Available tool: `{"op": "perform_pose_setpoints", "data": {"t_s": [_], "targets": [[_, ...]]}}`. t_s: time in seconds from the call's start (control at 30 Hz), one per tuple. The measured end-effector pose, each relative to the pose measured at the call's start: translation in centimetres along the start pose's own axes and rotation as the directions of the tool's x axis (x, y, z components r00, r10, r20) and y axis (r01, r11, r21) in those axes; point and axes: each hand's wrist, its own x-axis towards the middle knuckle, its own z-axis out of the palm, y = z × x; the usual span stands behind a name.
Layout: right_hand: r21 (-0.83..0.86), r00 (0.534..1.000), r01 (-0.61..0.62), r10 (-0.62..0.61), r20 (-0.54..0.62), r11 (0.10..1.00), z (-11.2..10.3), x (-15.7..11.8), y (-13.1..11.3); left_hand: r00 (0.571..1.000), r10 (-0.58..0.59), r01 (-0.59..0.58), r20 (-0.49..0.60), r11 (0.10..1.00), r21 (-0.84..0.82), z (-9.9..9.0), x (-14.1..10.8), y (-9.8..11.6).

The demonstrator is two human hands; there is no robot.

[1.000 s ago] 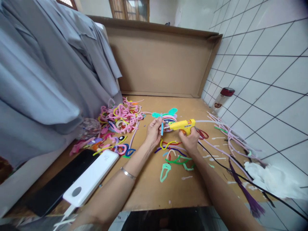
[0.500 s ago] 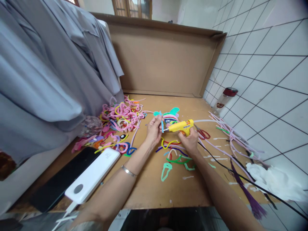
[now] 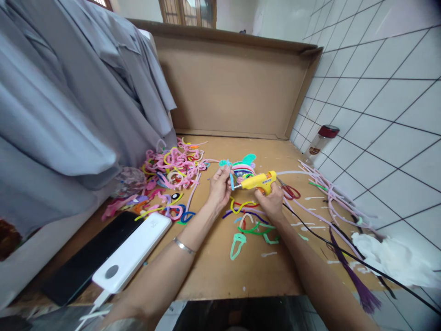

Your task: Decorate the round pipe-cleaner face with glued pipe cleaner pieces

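Now pinching a blue strip (image 3: 232,181) in the left hand (image 3: 219,186), gripping a yellow glue gun (image 3: 259,180) in the right hand (image 3: 271,199), aiming lower than before, maybe gluing the strip's end.

There are two hands (image 3: 219,187), one yellow glue gun (image 3: 254,182), one blue strip (image 3: 232,182), one white power bank (image 3: 138,247), one black device (image 3: 82,271), one red-lidded jar (image 3: 322,140), one pair of scissors (image 3: 292,193). The fuzzy stems (image 3: 175,159) are too tangled for counting.
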Motion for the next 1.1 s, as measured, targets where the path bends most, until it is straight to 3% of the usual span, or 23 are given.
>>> {"op": "perform_pose_setpoints", "data": {"t_s": [0.6,0.93,1.1], "targets": [[-0.005,0.999,-0.012,0.012,0.032,1.000,-0.11,0.07,0.08,1.000,-0.005,0.005,0.006,1.000,0.007,0.07,-0.05,0.10],[0.004,0.992,0.011,-0.011,0.129,1.000,-0.27,0.25,-0.05,0.999,-0.005,0.004,0.033,1.000,0.023,0.12,-0.18,0.23],[0.029,0.996,-0.020,0.017,0.085,0.999,-0.66,0.45,-0.58,1.000,0.011,-0.011,0.014,0.999,0.039,0.00,0.03,0.35]]}}
